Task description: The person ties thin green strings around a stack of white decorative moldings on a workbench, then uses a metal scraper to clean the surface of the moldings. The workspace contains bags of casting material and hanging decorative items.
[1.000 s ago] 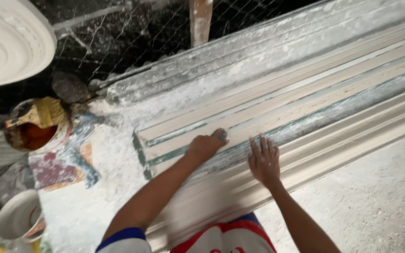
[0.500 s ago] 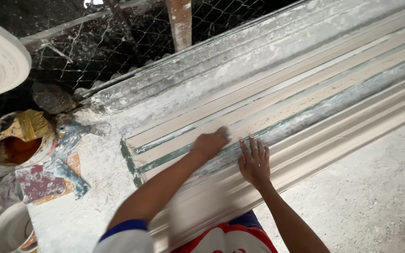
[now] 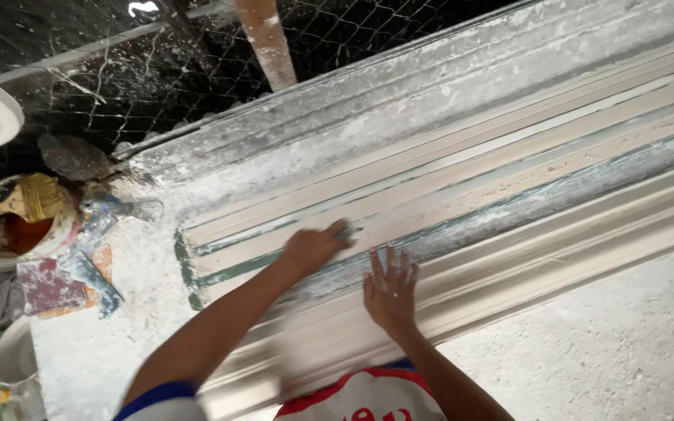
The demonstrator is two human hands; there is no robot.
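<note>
Left hand (image 3: 315,246) curled and blurred on the ribbed mould (image 3: 509,179) — grip unclear; right hand (image 3: 390,290) beside it lies flat, fingers spread.

Both hands lie on a long ridged plaster moulding (image 3: 462,195) — left hand (image 3: 313,245) curled at a groove, right hand (image 3: 390,287) spread flat just beside it — on a dusty worktop (image 3: 626,351).

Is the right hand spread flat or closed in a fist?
Spread flat: the right hand lies palm down on the long plaster moulding, fingers apart and straight.
</note>
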